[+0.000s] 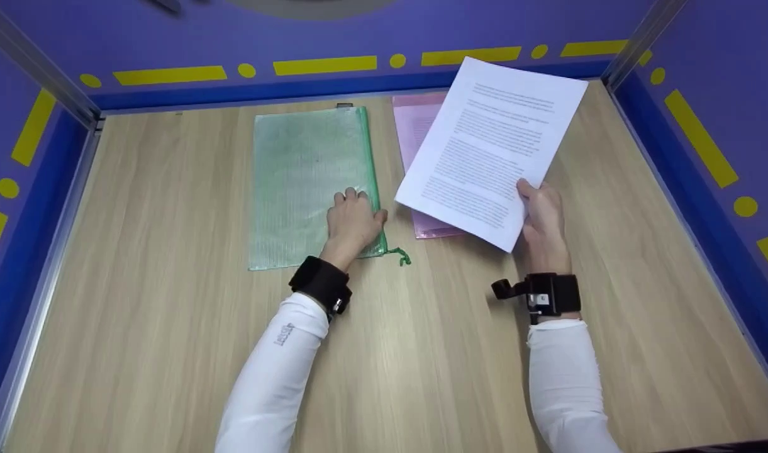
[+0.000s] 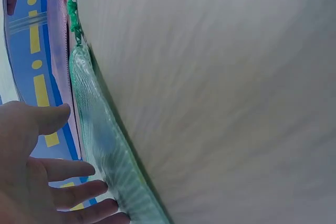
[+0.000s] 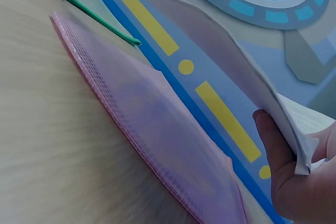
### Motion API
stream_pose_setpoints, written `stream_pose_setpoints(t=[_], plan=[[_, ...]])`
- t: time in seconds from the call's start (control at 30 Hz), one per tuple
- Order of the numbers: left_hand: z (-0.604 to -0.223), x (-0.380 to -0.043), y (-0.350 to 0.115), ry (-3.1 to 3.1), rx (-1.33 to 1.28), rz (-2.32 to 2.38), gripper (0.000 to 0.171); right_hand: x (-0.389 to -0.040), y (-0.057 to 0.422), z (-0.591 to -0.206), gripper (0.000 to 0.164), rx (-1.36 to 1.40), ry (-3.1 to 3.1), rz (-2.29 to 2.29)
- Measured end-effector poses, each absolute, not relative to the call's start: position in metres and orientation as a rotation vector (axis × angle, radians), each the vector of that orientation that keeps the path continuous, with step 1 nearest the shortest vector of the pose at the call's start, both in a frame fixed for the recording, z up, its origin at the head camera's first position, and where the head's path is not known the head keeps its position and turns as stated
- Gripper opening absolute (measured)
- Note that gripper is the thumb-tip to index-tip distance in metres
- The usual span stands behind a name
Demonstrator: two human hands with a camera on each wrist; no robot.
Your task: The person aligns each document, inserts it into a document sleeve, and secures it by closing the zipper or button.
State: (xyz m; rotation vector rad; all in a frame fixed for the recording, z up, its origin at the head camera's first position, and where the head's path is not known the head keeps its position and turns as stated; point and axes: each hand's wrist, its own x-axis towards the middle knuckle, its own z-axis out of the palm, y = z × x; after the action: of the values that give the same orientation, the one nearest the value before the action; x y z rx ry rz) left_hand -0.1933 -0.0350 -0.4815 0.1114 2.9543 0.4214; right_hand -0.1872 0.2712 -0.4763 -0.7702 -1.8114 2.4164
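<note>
The left hand (image 1: 352,223) lies palm down over the right edge of the green pouch (image 1: 295,170), its fingers loosely extended and thumb apart; whether the fingertips touch cannot be told. Right of the green pouch, the right hand (image 1: 544,217) pinches the printed papers (image 1: 490,145) at their right edge between thumb and fingers, holding them tilted above the pink pouch (image 1: 412,123), forearm reaching forward
</note>
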Motion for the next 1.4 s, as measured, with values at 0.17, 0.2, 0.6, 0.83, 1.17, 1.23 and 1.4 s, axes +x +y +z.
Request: stream_pose_setpoints(t=[0.17,0.2,0.6,0.83,1.17,1.23,1.4], plan=[[-0.4809,-0.1944,-0.0326,2.953,0.121,0.333,0.070,-0.1886,0.2733,-0.4773,0.047,-0.784,-1.842,2.378],[-0.4812,-0.1946,-0.0319,2.952,0.118,0.307,0.071,-0.1890,0.2737,-0.4778,0.047,-0.789,-1.842,2.377],[-0.4845,-0.1931,-0.0268,2.981,0.103,0.239,0.055,-0.1895,0.2759,-0.4811,0.047,-0.803,-1.818,2.417],[-0.4843,-0.1946,-0.0290,2.975,0.114,0.257,0.047,-0.1914,0.2756,-0.4811,0.046,-0.805,-1.813,2.443],[-0.4835,-0.1983,-0.0333,2.966,0.117,0.370,0.036,-0.1929,0.2741,-0.4827,0.046,-0.803,-1.851,2.440],[-0.4837,-0.1989,-0.0318,2.980,0.089,0.405,0.033,-0.1931,0.2742,-0.4832,0.047,-0.788,-1.861,2.445],[-0.4896,-0.2002,-0.0280,3.078,0.056,0.385,0.030,-0.1937,0.2740,-0.4840,0.047,-0.748,-1.870,2.457]])
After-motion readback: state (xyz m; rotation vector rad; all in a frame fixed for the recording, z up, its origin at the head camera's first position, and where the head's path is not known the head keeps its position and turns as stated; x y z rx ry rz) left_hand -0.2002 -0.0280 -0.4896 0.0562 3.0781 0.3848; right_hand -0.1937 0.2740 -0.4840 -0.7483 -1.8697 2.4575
